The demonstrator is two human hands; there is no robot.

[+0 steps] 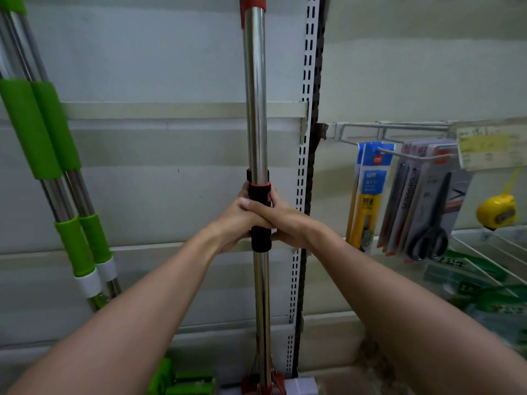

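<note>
Both forearms come in from the bottom edge and meet mid-frame. Left hand [233, 223] and right hand [288, 223] both wrap the black foam grip [261, 238] of a chrome pole [255, 109]. Fingers are curled tight round the grip, and the right fingers [252, 207] lie over the back of the left hand.

Pole stands upright against the grey back panel [142, 67], just left of the slotted shelf upright [307, 81]. It has a red cap [252, 7] at the top edge and a red base [263, 384] at the bottom edge.

Two green-sleeved poles [42, 129] lean at far left, well apart from the hands.

Right side: peg hooks carry blue-yellow utility knife packs [369, 192] and scissors packs [430, 212], with a price label [490, 148] above. Yellow tape measure [496, 212] hangs further right. Wire shelf [484, 246] sits below over blurred green packets [484, 283].
</note>
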